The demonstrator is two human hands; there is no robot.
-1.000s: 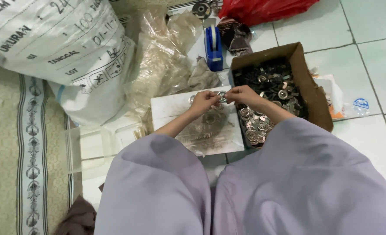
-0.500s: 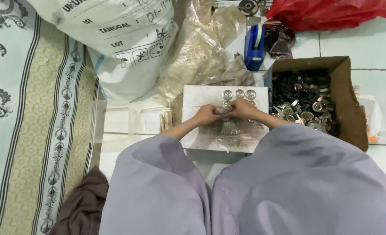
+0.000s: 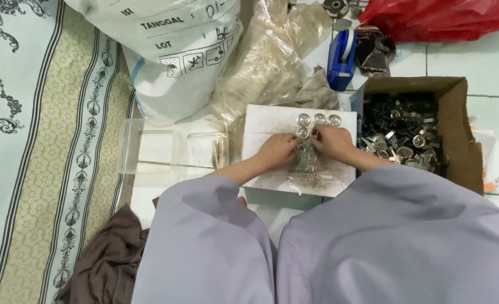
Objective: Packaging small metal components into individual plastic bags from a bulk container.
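Beside the cardboard box (image 3: 457, 107) of metal parts, my hands (image 3: 276, 151) (image 3: 332, 141) pinched small round metal caps (image 3: 318, 119) into rows on the white board (image 3: 260, 121); a careless nudge risked scattering them.

Round silver metal pieces (image 3: 317, 120): three lie flat in a row near the far edge of the white board (image 3: 266, 121); a fourth sits just below the leftmost; more lie hidden under the fingers.
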